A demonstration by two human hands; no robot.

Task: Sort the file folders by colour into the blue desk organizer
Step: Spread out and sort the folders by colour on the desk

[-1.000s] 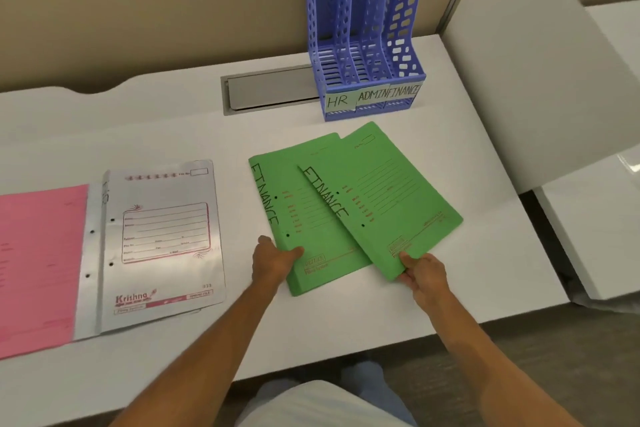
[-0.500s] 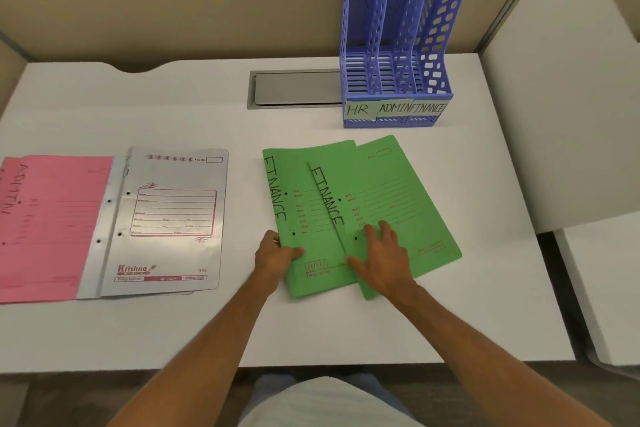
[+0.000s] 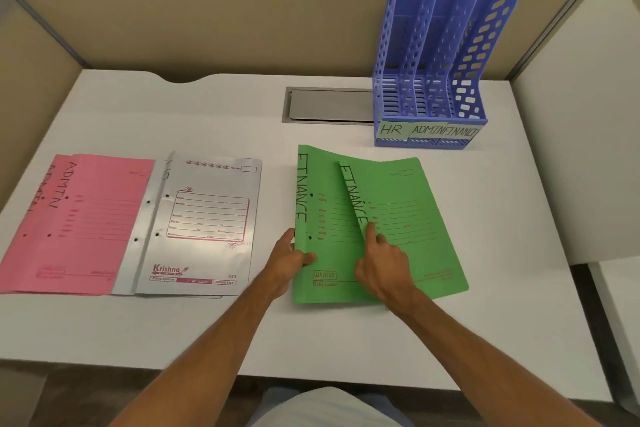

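The broad white rectangular table (image 3: 346, 329) carries everything, boxed in by beige partition walls at the back and sides. A grey metal cable hatch (image 3: 329, 106) is set flush into its far middle. Just right of the hatch, at the back right, stands the tall blue perforated plastic desk organizer (image 3: 446, 55), upright, with three slots that look empty from here; paper labels on its front lip read HR, ADMIN and FINANCE from left to right.

On the left lies a stack of pink card folders (image 3: 79, 225) marked ADMIN along the spine, two edges showing. Overlapping their right side is a silver glossy file folder (image 3: 204, 225) with a red printed form panel and punch holes; another silver edge shows beneath it.

At centre right, well short of the organizer, lie two green card folders marked FINANCE. The lower green folder (image 3: 322, 218) lies to the left, and the upper green folder (image 3: 412, 218) overlaps its right half, its spine edge lifted slightly.

The left hand (image 3: 291, 263) has a holding grip on the lower green folder's left edge, thumb on top. The right hand (image 3: 384, 263) rests on the upper green folder, its grip loose and not closed round anything, index finger (image 3: 370, 234) pressing beside the spine.
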